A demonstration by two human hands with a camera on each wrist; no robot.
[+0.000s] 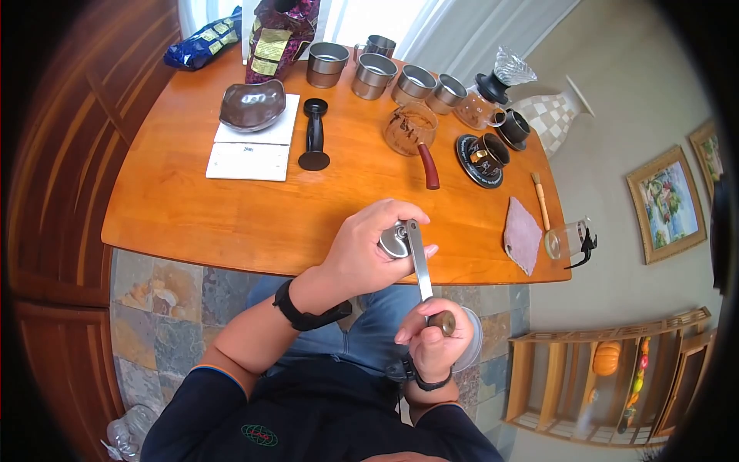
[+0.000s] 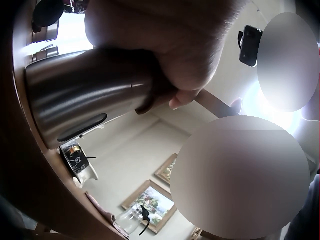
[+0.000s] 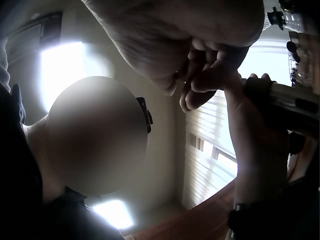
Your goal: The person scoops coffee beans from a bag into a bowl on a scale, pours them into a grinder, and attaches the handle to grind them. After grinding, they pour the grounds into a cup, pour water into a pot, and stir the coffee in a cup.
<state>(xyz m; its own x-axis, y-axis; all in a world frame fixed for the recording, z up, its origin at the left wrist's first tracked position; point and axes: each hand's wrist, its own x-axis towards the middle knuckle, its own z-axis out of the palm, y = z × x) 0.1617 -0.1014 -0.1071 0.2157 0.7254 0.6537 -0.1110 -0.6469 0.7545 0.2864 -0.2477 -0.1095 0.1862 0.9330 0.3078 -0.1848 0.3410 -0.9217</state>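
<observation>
In the head view the left hand (image 1: 368, 245) is wrapped round a metal hand grinder (image 1: 395, 240) near the table's front edge. Its steel crank arm (image 1: 421, 266) points toward the body and ends in a brown knob (image 1: 442, 322), which the right hand (image 1: 440, 344) grips with its fingers. The left wrist view shows the brushed steel cylinder (image 2: 85, 92) lying tilted under the left hand (image 2: 160, 35). In the right wrist view the right hand (image 3: 200, 55) has curled fingers, the knob hidden, and the left hand (image 3: 257, 130) is round the grinder (image 3: 295, 102).
On the wooden table (image 1: 185, 223) stand a brown bowl (image 1: 252, 106) on a white scale (image 1: 248, 160), a black tamper (image 1: 314, 135), several steel cups (image 1: 375, 75), a glass pot (image 1: 410, 129) with a red handle, a black cup (image 1: 489, 154), a pink cloth (image 1: 523, 235) and a brush (image 1: 541, 202).
</observation>
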